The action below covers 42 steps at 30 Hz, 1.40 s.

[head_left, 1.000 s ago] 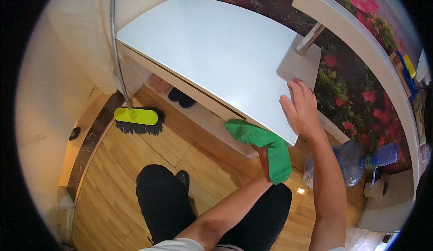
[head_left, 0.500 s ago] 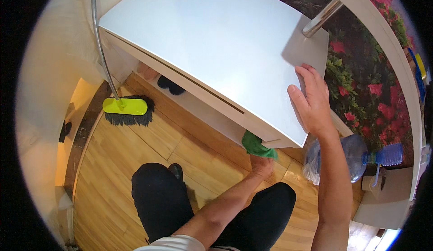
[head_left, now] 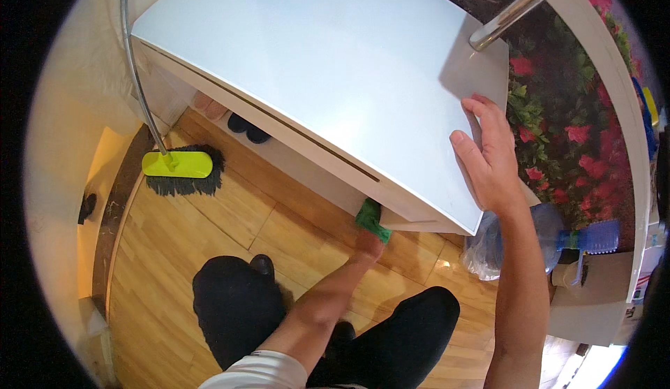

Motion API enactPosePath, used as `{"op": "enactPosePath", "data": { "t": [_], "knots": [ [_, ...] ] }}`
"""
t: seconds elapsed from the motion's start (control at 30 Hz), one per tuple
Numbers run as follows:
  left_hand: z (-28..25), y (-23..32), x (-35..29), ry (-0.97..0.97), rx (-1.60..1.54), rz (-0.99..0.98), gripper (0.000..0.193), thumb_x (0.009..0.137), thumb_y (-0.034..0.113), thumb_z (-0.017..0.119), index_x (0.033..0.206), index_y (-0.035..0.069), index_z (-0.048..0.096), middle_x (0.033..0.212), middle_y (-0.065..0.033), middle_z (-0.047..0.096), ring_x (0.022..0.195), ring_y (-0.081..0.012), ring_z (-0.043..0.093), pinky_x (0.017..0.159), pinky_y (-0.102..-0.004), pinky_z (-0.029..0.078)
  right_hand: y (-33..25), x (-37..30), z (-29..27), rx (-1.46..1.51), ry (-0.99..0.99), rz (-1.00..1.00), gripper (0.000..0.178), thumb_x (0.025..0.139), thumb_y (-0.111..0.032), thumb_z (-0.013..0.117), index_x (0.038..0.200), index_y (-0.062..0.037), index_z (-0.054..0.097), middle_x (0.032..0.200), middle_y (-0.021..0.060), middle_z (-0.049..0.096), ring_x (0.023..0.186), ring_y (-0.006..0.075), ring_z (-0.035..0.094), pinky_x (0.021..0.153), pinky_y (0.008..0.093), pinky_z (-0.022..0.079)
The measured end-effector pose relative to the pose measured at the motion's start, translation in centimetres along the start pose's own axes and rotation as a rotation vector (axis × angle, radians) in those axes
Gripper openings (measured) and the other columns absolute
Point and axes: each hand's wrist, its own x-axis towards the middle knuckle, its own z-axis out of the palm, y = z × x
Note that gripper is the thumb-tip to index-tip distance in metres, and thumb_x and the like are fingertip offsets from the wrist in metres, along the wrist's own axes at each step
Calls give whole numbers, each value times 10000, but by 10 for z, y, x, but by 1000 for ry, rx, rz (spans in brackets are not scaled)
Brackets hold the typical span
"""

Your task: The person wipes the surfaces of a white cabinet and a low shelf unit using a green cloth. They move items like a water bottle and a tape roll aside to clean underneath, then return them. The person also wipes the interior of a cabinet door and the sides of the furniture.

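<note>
A white cabinet top (head_left: 321, 61) fills the upper middle of the view. My right hand (head_left: 488, 158) rests flat on its right end, fingers spread, holding nothing. My left hand (head_left: 368, 241) reaches under the front edge of the top and grips a green cloth (head_left: 373, 219), pressed against the cabinet's front face below the top. Most of the cloth and my fingers are hidden by the overhang.
A mop with a yellow-green head (head_left: 178, 165) and metal handle (head_left: 139, 75) stands on the wooden floor (head_left: 195, 228) at left. Dark shoes (head_left: 246, 129) sit under the cabinet. A blue water bottle (head_left: 558, 239) lies at right by a flowered wall (head_left: 558, 103).
My left hand has carried the green cloth down off the top's front edge to under the overhang. The view has moved closer to the cabinet. My right hand stays on the top.
</note>
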Motion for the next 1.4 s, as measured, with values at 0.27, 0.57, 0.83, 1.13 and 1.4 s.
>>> {"op": "enactPosePath", "data": {
  "t": [0.27,0.57,0.83,1.13,1.4],
  "knots": [
    [-80,198,27,-176,-120,251,423,944,260,737,1304,56,648,1286,-213,667,1190,-434,628,990,-534,534,12,-6,-8,-40,4,43,558,998,-350,636,1443,-21,564,1526,236,533,1413,421,498,1208,490,339],
    [-49,145,22,-267,-131,48,434,895,309,745,1256,84,659,1272,-206,689,1175,-433,651,960,-520,553,4,-9,-4,-13,-12,47,563,1008,-351,593,1454,-9,561,1523,252,521,1408,419,506,1200,474,368],
    [-10,-19,-4,-387,247,-224,534,985,378,695,1390,44,599,1390,-187,659,1241,-394,643,1024,-471,544,0,3,5,50,-8,-30,525,982,-306,660,1416,-23,572,1471,227,555,1365,409,524,1175,478,377],
    [-94,147,16,-137,-1051,-59,523,981,293,774,1408,52,591,1278,-109,669,1171,-270,662,1007,-454,568,12,-11,-11,-23,4,56,534,977,-277,660,1443,-35,564,1510,217,547,1417,405,498,1212,483,336],
    [-147,212,76,133,-196,184,309,1012,251,731,1206,54,595,1121,-84,636,1056,-247,632,914,-442,548,9,-12,-23,-59,6,46,542,966,-247,644,1446,-14,549,1522,239,524,1414,427,483,1217,501,321]
  ]
}}
